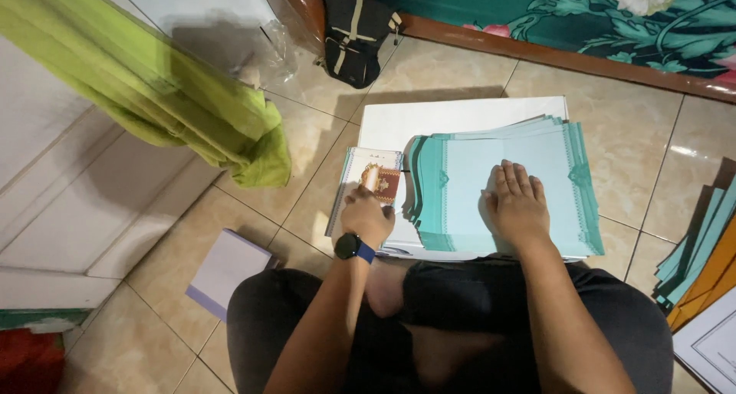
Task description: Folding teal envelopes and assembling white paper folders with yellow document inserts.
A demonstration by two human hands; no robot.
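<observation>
Head view looks straight down at you sitting cross-legged on the beige tiled floor (460,80), with a flat white box (460,114) before your knees at the centre of the frame. Your right hand (519,200) lies released and flat, palm down, on the fanned stack of pale teal sheets with patterned borders (468,164), which rests on that box and spreads toward centre right. Your left hand (366,212), a dark watch with a blue strap (352,247) at its wrist, is curled with its fingers pinching a small dark red and gold label (381,181) that sits on a white card or booklet (366,168) just left of the teal stack. The step in hand looks like fixing or lifting that label at the card; the right hand seems to be steadying the sheets. Any next move calls for a light pinch, so the small piece stays square to the card's edge.

At the right edge lie more teal and orange sheets (701,260), fanned. A pale lilac pad (228,270) lies at lower left, a black bag (354,34) at top centre, and a green cloth (176,95) hangs at upper left.
</observation>
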